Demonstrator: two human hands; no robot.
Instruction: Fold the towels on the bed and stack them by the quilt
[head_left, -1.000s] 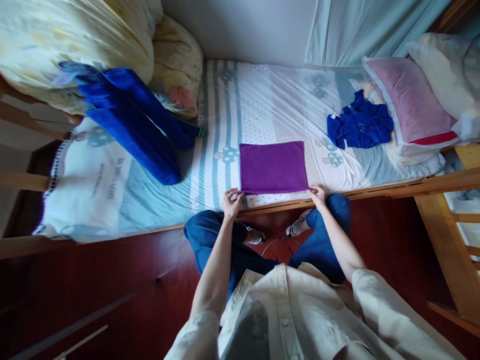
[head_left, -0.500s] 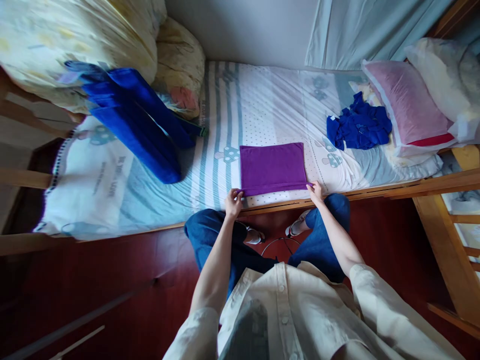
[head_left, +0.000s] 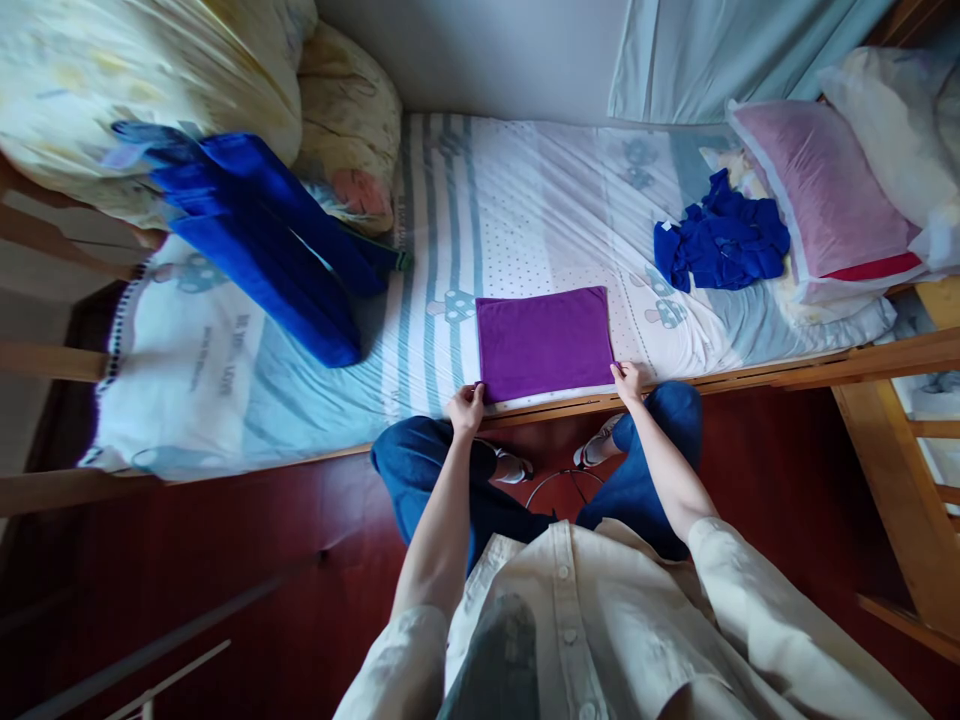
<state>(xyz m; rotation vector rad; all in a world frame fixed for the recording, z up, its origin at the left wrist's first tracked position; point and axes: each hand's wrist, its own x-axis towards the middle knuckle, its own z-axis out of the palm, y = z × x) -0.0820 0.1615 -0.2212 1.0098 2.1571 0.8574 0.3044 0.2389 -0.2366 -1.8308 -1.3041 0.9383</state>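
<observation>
A purple cloth (head_left: 546, 343), laid out as a flat rectangle, rests on the patterned bed sheet (head_left: 517, 220) close to the bed's front edge. At its near left corner my left hand (head_left: 466, 408) is closed, pinching the edge between thumb and fingers. My right hand (head_left: 627, 384) pinches the cloth's right side just above the near corner. Whether the cloth is folded in layers, I cannot tell.
Long blue trousers (head_left: 255, 240) lie at the left against large bundled bedding (head_left: 202, 80). A crumpled blue garment (head_left: 721, 238) sits at the right beside a pink pillow (head_left: 829, 190). A wooden bed rail (head_left: 795, 368) runs along the front.
The strip along the cloth's near edge now lies smooth, and that edge sits slightly nearer to me. My right hand has shifted slightly up and left along the side. Both hands keep their pinch.
</observation>
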